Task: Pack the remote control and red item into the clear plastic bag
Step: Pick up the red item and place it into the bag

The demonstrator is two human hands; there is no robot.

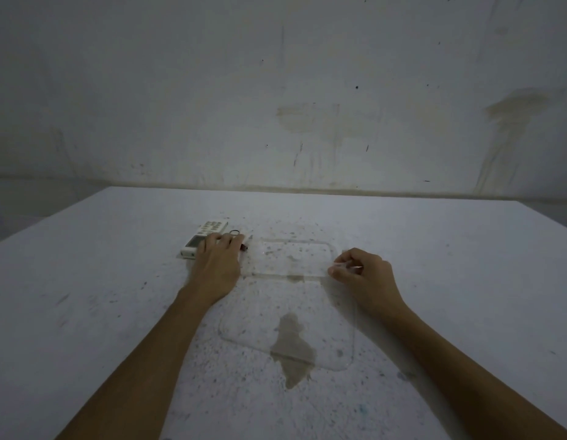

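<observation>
A white remote control point(203, 239) lies on the table left of centre, screen end near me. My left hand point(219, 261) rests palm down beside it, fingers over a small red item point(244, 247) with a dark ring point(235, 232); whether the fingers grip it I cannot tell. A clear plastic bag point(294, 258) lies flat in the middle of the table, its near part reaching toward me. My right hand point(361, 273) pinches the bag's right edge between thumb and fingers.
The white table point(101, 281) is speckled and has a brownish stain point(293, 347) under the near part of the bag. A stained wall point(307, 90) stands right behind the table's far edge.
</observation>
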